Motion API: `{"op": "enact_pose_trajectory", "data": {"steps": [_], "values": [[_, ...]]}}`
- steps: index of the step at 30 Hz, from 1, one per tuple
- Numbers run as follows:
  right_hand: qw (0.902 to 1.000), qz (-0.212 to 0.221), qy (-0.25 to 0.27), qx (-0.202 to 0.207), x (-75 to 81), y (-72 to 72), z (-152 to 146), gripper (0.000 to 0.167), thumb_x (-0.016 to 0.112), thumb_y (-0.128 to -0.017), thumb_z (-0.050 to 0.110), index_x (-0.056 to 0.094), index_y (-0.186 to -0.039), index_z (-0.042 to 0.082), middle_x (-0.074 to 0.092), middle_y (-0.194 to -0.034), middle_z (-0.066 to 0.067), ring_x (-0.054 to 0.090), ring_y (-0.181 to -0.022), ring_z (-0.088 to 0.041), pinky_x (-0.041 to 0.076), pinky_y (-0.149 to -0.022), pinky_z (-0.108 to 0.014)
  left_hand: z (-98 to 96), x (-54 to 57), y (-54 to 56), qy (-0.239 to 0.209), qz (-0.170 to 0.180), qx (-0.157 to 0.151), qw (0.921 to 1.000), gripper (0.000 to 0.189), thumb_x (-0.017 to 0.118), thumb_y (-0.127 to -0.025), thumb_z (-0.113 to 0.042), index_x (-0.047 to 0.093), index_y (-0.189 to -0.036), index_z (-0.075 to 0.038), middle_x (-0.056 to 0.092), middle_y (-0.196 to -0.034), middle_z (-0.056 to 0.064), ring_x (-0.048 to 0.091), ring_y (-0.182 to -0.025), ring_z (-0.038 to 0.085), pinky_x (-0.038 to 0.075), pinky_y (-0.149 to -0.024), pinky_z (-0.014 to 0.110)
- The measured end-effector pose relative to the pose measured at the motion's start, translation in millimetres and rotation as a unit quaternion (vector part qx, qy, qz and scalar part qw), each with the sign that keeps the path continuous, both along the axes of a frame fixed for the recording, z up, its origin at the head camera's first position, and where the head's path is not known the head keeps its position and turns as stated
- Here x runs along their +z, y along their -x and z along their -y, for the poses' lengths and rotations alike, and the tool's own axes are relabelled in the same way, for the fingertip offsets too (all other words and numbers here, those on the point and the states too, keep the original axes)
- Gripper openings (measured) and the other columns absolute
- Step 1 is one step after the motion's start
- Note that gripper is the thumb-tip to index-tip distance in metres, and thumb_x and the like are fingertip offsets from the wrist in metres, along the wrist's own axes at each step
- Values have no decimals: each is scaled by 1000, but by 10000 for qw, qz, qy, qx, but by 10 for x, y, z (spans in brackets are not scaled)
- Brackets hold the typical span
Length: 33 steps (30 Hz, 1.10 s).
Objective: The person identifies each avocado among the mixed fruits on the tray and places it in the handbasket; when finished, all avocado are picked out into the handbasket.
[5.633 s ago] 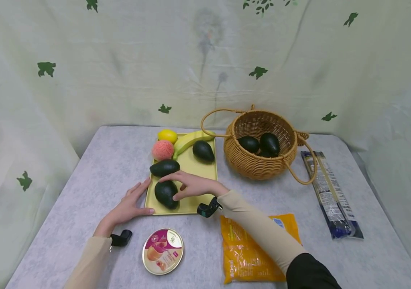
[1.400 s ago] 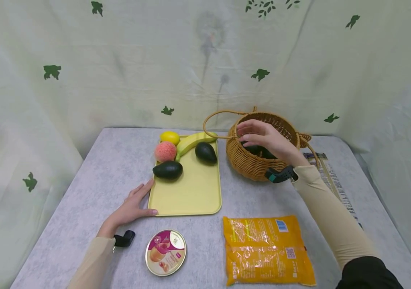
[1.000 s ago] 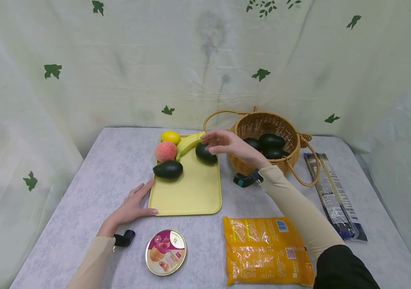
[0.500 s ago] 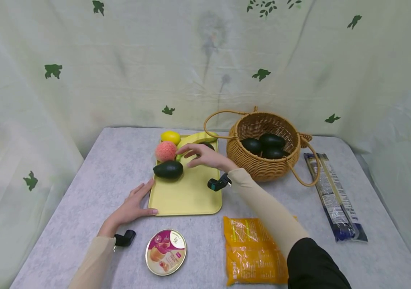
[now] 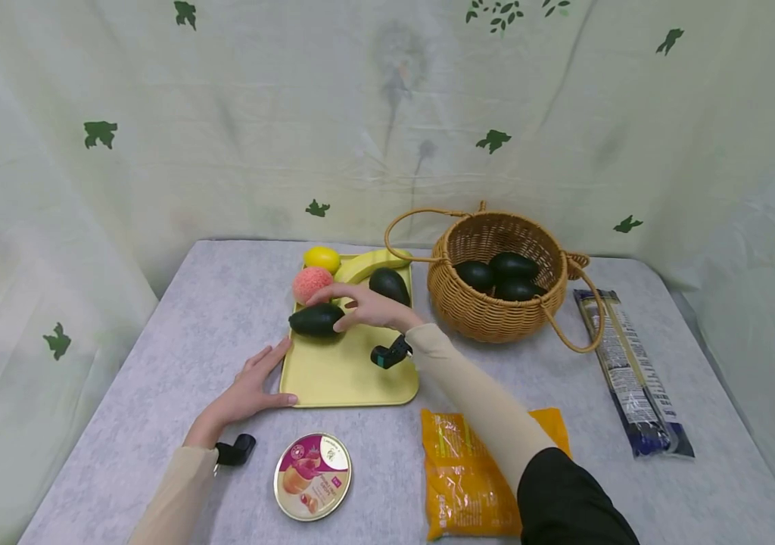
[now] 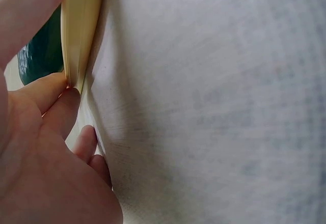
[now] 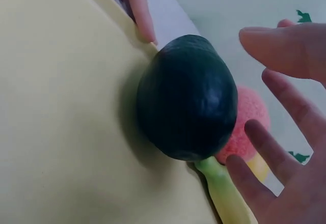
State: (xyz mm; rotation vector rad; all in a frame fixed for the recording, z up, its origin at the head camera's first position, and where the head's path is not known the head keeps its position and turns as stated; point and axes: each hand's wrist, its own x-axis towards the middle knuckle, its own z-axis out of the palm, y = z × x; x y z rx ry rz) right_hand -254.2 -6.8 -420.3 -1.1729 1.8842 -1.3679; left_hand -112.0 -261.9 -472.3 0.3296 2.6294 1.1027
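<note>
My right hand point(image 5: 367, 306) hangs over a dark green avocado point(image 5: 312, 320) at the left side of the yellow tray point(image 5: 347, 382). In the right wrist view its fingers are spread beside the avocado point(image 7: 188, 99), with a gap between. My left hand point(image 5: 244, 393) lies along the tray's left edge, fingers extended; the left wrist view has fingertips touching the rim point(image 6: 79, 40). Another avocado point(image 5: 389, 284), a banana point(image 5: 367, 265), a pink rough round fruit point(image 5: 309, 284) and a lemon point(image 5: 322, 258) sit at the tray's back. A wicker basket point(image 5: 476, 322) holds several avocados point(image 5: 474, 275).
An orange plastic bag point(image 5: 455, 484) lies at the front, partly beneath my right forearm. A round tin point(image 5: 312, 477) stands in front of the tray. At the right lies a long dark-blue packet point(image 5: 636, 371). The basket's handles stick out on both sides.
The avocado formerly at the tray's front has left the tray. My right hand has reached into the basket, come out without anything and moved left to the remaining left avocado. My left hand stays put.
</note>
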Motion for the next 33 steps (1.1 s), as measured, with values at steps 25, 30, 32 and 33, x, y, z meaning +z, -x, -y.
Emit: {"op": "enact_pose_trajectory", "data": {"steps": [25,30,32,33], "values": [[9547,-2080,-2116,220,-106,-133,310,54,68,-79,-4,64,-126,21,37,-145,-8,35,-130,-18,29,-102,-31,12,-31,-4,28,-14,34,10000,98,78,-80,-35,18,-154,-10,17,-157,14,4,-140,42,11,-99,73],[9618,-1871,-1996,99,-94,-161,264,50,70,-80,-1,65,-125,19,46,-136,-5,42,-123,-17,31,-101,-25,-3,-6,-10,-20,-8,32,10000,98,78,-79,-34,18,-153,-10,18,-157,14,5,-140,43,12,-98,73],[9693,-1654,-1818,60,-45,-160,203,48,71,-81,0,64,-125,18,50,-133,-3,42,-121,-16,31,-101,-24,-3,0,-13,-46,-3,37,10000,98,78,-79,-34,19,-153,-9,18,-157,14,5,-140,43,11,-98,74],[9730,-1540,-1717,35,-14,-155,160,48,71,-81,1,64,-126,18,51,-134,-2,42,-121,-14,31,-101,-24,-1,-1,-13,-31,8,45,10000,98,78,-79,-34,19,-153,-10,18,-157,14,4,-140,43,11,-98,73]]}}
